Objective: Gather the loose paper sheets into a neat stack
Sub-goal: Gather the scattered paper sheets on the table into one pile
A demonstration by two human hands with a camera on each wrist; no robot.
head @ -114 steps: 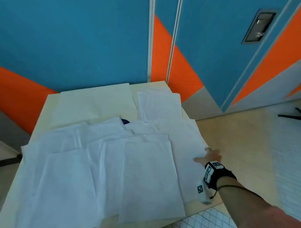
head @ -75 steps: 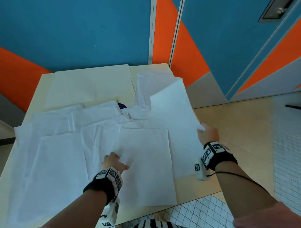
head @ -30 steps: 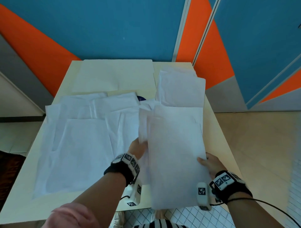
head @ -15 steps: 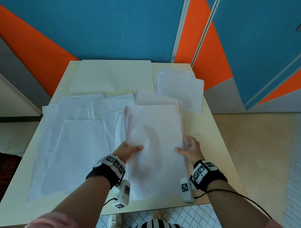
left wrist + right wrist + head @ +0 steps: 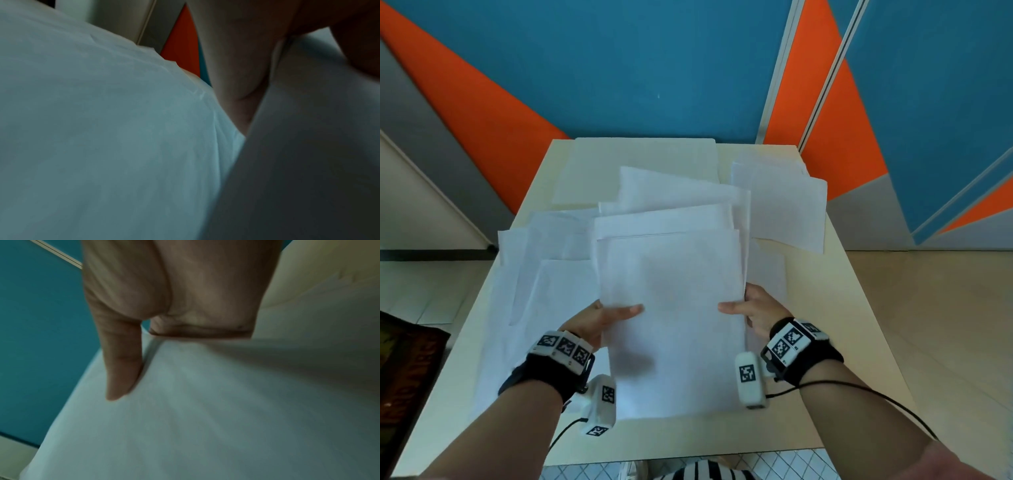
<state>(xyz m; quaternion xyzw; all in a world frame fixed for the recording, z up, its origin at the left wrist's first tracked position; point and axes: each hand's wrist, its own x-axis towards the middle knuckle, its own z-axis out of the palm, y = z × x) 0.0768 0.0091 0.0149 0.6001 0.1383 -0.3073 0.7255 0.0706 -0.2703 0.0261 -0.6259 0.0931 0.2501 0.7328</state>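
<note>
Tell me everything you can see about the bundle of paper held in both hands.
The bundle of paper is several plain white sheets, thin and slightly creased, lifted above the table. Its far edges are fanned and uneven, so it is not squared yet. The left hand pinches its left edge, thumb on top; the right hand pinches its right edge the same way. More loose sheets lie beneath it.

Blue-orange wall [image 5: 619, 68]; cream table [image 5: 859, 308]; floor [image 5: 945, 325] perhaps tiled.
</note>
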